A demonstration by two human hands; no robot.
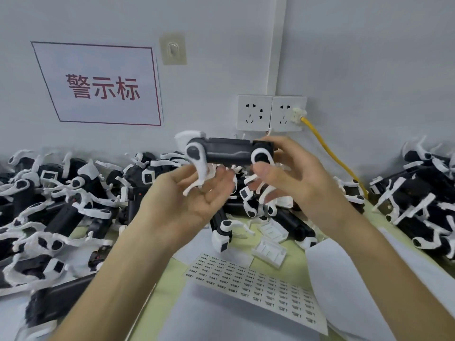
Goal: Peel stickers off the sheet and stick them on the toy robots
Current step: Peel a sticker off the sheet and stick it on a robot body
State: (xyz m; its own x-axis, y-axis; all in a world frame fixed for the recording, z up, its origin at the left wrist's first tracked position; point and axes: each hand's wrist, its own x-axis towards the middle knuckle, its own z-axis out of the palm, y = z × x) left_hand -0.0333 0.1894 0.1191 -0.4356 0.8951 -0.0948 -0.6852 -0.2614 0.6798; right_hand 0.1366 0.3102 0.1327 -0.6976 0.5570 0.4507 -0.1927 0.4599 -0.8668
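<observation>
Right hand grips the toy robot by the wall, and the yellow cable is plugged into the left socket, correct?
No: the head view shows the yellow cable plugged into the right socket, not the left. The right hand does grip the toy robot.

A small assembly workshop: heaps of identical black-and-white plastic toy robots (61, 205) crowd both sides of the pale green worktop (170, 274). A white sheet of small printed stickers (258, 284) lies flat. A red-bordered wall sign (103, 87) hangs near white wall sockets (270, 113).
</observation>
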